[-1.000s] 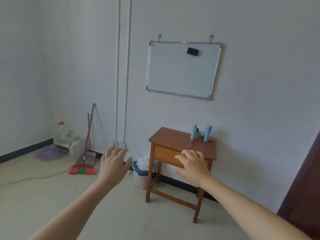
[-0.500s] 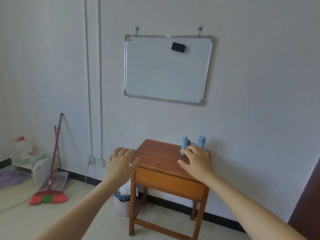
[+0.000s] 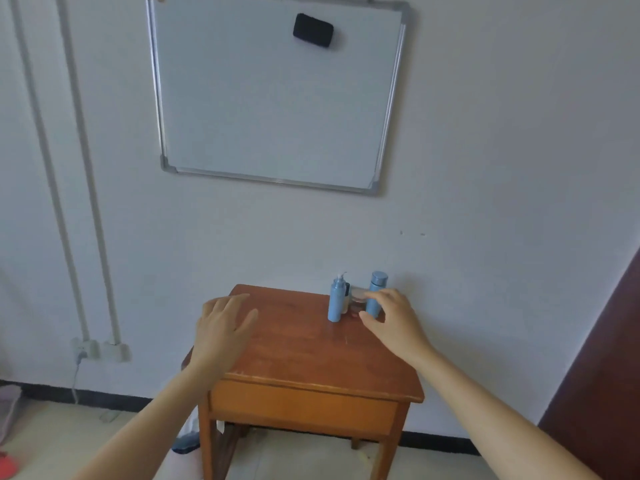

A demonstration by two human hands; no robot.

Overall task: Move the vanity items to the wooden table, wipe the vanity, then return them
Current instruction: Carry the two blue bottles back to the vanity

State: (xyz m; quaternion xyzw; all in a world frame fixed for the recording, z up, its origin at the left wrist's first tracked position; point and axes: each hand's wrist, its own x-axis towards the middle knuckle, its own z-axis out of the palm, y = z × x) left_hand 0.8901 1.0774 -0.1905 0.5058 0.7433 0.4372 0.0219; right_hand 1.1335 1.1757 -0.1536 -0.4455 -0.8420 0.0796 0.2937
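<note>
Wooden table [image 3: 294, 348] carries pump bottle [image 3: 335, 303], small jar [image 3: 356, 296] and capped bottle [image 3: 376, 284], contents hidden; left hand [image 3: 221, 327] open over tabletop; right hand [image 3: 391, 317] open, fingers spread before capped bottle.

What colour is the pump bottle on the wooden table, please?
The pump bottle is light blue with a white pump; the head view shows it.

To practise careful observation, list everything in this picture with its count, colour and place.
whiteboard: one, white, silver frame, on the wall
eraser: one, black, on the whiteboard
wooden table: one, reddish brown, against the wall
pump bottle: one, blue, table's back right
capped bottle: one, blue, right of the pump bottle
small jar: one, pale, between the bottles
pipes: two, white, left wall
left hand: one, open, over the table's left side
right hand: one, open, by the capped bottle
</note>
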